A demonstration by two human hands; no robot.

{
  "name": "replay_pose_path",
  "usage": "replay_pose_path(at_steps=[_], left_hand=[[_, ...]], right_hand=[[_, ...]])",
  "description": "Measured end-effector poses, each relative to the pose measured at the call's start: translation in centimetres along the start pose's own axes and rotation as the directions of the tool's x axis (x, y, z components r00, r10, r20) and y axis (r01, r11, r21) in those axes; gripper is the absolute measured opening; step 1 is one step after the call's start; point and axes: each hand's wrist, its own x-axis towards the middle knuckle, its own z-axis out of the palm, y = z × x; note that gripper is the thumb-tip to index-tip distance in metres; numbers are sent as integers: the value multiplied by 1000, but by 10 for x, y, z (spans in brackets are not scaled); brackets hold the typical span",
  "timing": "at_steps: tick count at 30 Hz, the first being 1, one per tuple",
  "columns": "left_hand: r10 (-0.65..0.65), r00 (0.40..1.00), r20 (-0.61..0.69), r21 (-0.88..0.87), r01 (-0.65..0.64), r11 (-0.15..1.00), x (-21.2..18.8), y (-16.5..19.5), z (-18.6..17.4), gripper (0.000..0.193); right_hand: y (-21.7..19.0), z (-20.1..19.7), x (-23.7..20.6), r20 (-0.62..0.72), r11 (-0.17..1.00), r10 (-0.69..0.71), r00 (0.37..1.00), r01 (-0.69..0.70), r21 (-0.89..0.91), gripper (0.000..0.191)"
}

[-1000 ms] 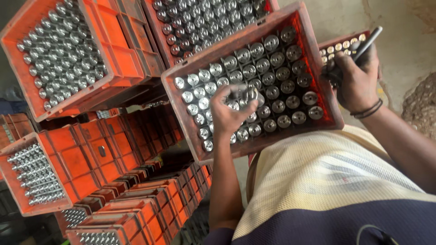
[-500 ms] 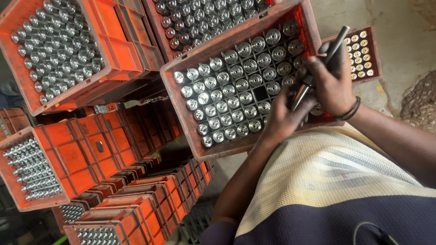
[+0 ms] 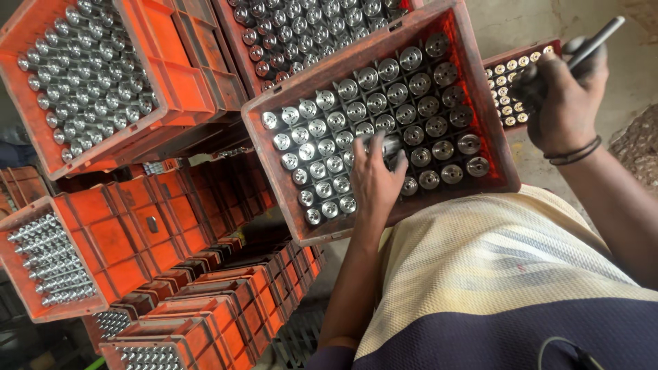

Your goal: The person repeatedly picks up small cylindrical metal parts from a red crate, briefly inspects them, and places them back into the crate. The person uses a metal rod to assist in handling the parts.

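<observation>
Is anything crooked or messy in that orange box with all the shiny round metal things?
One shiny metal cylinder lies on its side under the left hand, across the upright ones. The orange plastic crate also has bare gaps in its right-hand rows. The right hand holds a dark metal rod. Nothing looks spilled or broken.

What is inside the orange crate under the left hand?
The orange crate holds rows of upright silver metal cylinders, ends facing up. The left hand rests on them, its fingers around one, covering several others. Their lower parts and the crate floor are hidden.
</observation>
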Motion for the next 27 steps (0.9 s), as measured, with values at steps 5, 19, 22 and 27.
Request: replay_pose_path(at_steps=[5, 19, 22, 27], left_hand=[[-10, 999, 32, 70, 8, 998, 14, 16, 22, 48], [-84, 932, 352, 163, 27, 986, 66, 32, -1, 45], [265, 915, 304, -18, -273, 962, 75, 24, -36, 42], [280, 958, 69, -923, -45, 381, 59, 35, -55, 48]], right_hand=[[2, 16, -11, -30, 997, 65, 997, -66, -32, 23], [-2, 21, -14, -23, 996, 64, 998, -65, -67, 22], [-5, 21, -17, -13, 997, 64, 998, -64, -47, 23], [-15, 34, -23, 57, 999, 27, 998, -25, -34, 22]])
